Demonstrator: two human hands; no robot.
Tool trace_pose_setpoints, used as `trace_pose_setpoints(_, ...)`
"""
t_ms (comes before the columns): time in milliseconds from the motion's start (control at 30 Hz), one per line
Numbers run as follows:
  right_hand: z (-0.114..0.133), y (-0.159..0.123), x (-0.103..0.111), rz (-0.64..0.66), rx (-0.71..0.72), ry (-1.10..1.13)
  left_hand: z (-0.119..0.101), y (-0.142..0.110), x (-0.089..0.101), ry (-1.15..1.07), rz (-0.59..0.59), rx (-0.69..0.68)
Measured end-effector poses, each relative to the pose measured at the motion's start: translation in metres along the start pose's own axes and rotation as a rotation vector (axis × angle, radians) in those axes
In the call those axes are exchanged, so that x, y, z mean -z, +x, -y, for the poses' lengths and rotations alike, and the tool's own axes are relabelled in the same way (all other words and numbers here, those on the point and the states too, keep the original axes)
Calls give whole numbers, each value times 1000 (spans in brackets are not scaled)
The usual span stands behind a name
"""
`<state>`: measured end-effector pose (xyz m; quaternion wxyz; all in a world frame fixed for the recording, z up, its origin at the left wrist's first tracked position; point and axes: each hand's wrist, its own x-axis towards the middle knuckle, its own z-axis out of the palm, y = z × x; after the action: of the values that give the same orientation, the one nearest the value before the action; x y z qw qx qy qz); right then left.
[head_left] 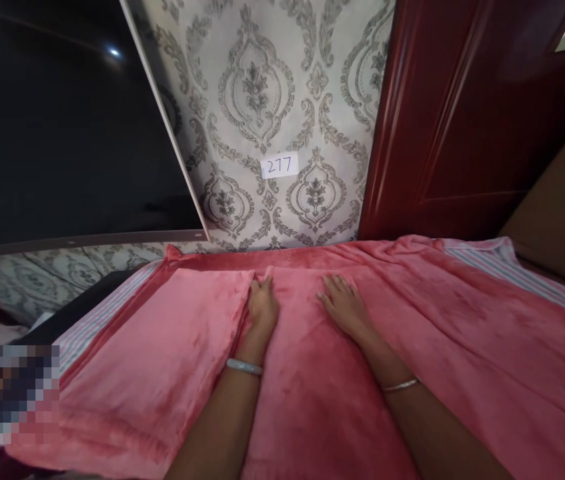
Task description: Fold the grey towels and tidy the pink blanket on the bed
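A pink plush blanket (312, 393) lies spread in front of me, with a folded panel (157, 347) on its left side. At the gap beside that panel, my left hand (263, 305) has its fingers closed on the far edge of the blanket's middle section. My right hand (346, 305) rests palm down a little to the right, fingers stretched out on the plush near the same edge. There is a pale bangle on the left wrist and a thin one on the right. The underside of both palms is hidden.
Striped cloth (537, 277) shows at the right and also along the left border. A large black screen (62, 127) stands at the far left. Behind the blanket are a patterned wall (257, 80) with a paper label "277" (280, 165) and a dark red wooden panel (427, 120).
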<state>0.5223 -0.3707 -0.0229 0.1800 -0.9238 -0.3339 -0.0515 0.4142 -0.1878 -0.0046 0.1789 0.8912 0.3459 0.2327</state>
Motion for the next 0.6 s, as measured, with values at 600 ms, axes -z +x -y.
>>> trace_pose_setpoints(600,-6,-3,-2,136,-31,-63,-4,-3,23,22,147,10)
